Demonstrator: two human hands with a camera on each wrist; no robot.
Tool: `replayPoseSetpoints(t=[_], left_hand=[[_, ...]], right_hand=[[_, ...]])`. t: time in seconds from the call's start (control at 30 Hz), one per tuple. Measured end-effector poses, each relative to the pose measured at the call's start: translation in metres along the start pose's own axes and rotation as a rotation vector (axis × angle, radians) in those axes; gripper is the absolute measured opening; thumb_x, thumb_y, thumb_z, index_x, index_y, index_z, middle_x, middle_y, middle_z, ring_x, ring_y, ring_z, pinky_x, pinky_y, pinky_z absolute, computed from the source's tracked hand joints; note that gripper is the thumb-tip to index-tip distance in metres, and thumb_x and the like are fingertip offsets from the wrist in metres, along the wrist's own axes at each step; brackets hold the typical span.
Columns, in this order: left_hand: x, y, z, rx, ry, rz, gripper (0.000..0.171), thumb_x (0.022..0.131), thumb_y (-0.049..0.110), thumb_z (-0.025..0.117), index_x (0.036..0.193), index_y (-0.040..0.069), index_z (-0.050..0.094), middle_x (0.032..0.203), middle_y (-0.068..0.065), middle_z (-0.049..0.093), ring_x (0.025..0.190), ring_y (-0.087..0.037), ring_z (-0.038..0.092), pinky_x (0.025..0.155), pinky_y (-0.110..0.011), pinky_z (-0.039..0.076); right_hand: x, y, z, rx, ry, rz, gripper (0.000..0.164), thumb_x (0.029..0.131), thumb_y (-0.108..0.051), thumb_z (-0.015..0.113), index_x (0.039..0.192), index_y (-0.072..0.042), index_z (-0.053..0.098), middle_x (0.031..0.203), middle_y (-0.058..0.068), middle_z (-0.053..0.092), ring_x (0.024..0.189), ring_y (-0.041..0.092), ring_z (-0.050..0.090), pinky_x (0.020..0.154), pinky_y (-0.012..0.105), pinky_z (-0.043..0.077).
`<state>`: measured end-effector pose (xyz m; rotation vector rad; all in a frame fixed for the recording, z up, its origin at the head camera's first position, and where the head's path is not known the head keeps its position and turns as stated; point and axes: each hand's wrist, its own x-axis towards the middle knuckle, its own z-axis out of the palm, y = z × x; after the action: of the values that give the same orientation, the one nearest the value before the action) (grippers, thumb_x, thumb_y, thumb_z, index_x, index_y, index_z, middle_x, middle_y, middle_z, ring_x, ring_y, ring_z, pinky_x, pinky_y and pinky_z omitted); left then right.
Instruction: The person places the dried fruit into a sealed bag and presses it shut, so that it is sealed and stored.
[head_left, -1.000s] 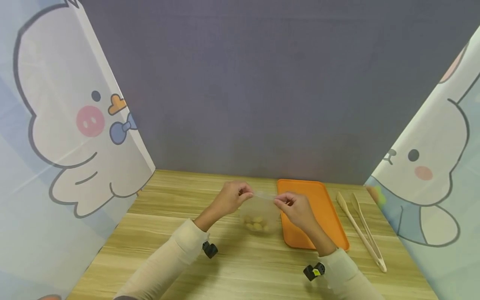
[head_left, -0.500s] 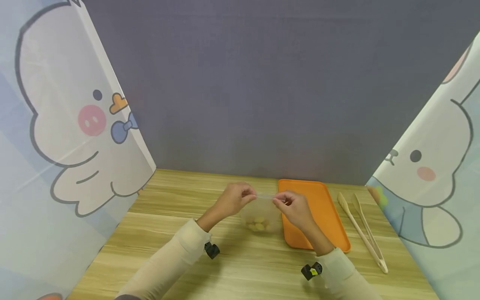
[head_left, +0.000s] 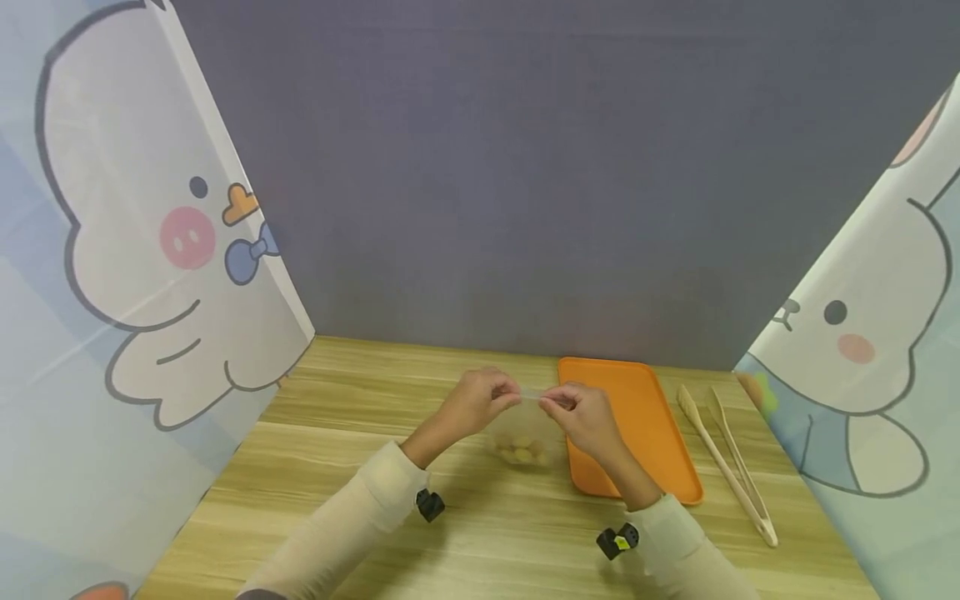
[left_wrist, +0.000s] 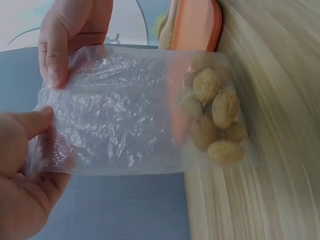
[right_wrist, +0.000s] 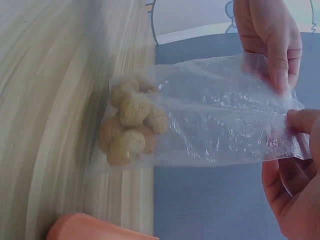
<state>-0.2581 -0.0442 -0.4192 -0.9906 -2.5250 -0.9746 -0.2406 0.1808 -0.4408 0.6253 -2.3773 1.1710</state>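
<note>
A clear plastic bag hangs upright between my hands, with several wrinkled tan, egg-shaped pieces that look like walnuts gathered at its bottom. My left hand pinches one side of the top edge between thumb and fingers. At the other side of that edge, my right hand pinches the plastic the same way. Both wrist views show the thumbs in front of the film and the fingers behind it. In the head view the bag's lower end is close over the wooden table.
An orange tray lies just right of the bag, partly under my right forearm. Farther right are wooden tongs, spread in a narrow V. A grey backdrop stands behind the table, with cartoon-printed cloth at the sides.
My hands have drawn closer together along the bag's top edge, the left moving slightly right and the right slightly left. The pieces have shifted a little inside the bag.
</note>
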Motion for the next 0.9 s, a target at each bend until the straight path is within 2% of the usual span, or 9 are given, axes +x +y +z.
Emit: replayPoseSetpoints(t=[0.17,0.3,0.43,0.6,0.73,0.9], left_hand=[[0.0,0.001,0.002,-0.013,0.04,0.02,0.007,0.093,0.014,0.075,0.093,0.007,0.076,0.094,-0.006,0.074,0.083,-0.016,0.072,0.072,-0.018,0.057],[0.0,0.003,0.004,-0.051,0.039,0.026,0.007,0.093,0.012,0.074,0.092,0.005,0.075,0.094,-0.009,0.075,0.085,-0.019,0.074,0.074,-0.017,0.058],[0.001,0.005,0.006,-0.076,0.024,0.024,0.01,0.093,0.012,0.075,0.096,0.002,0.075,0.096,-0.011,0.074,0.087,-0.02,0.075,0.076,-0.017,0.058],[0.002,0.008,0.008,-0.056,0.019,0.022,0.011,0.093,0.016,0.076,0.095,0.005,0.076,0.095,-0.008,0.074,0.085,-0.017,0.073,0.074,-0.018,0.057],[0.002,0.009,0.008,-0.046,0.004,0.029,0.008,0.094,0.014,0.074,0.093,0.007,0.075,0.095,-0.006,0.073,0.086,-0.017,0.072,0.074,-0.018,0.057],[0.003,0.01,0.008,-0.035,-0.013,0.041,0.008,0.095,0.015,0.073,0.094,0.006,0.074,0.095,-0.007,0.073,0.086,-0.017,0.071,0.074,-0.02,0.057]], right_hand=[[0.001,-0.004,0.001,0.023,-0.045,0.024,0.012,0.09,-0.016,0.078,0.098,-0.007,0.078,0.088,0.006,0.079,0.072,0.012,0.073,0.062,0.023,0.057],[0.002,-0.008,0.0,0.012,-0.071,0.037,0.012,0.09,-0.018,0.078,0.097,-0.008,0.078,0.09,0.006,0.079,0.075,0.017,0.075,0.066,0.025,0.059],[0.002,-0.009,0.0,-0.001,-0.065,0.031,0.008,0.09,-0.016,0.078,0.092,-0.009,0.079,0.086,0.005,0.078,0.072,0.016,0.074,0.065,0.024,0.058],[0.0,-0.008,0.002,0.024,-0.062,0.026,0.007,0.09,-0.016,0.078,0.092,-0.008,0.078,0.087,0.006,0.078,0.073,0.017,0.074,0.065,0.024,0.059],[0.001,-0.01,0.003,0.055,-0.082,0.041,0.011,0.09,-0.016,0.078,0.096,-0.007,0.077,0.092,0.009,0.078,0.075,0.018,0.075,0.066,0.024,0.06],[0.003,-0.012,0.003,0.022,-0.11,0.02,0.01,0.091,-0.017,0.077,0.096,-0.008,0.078,0.092,0.006,0.077,0.073,0.014,0.074,0.065,0.022,0.059]])
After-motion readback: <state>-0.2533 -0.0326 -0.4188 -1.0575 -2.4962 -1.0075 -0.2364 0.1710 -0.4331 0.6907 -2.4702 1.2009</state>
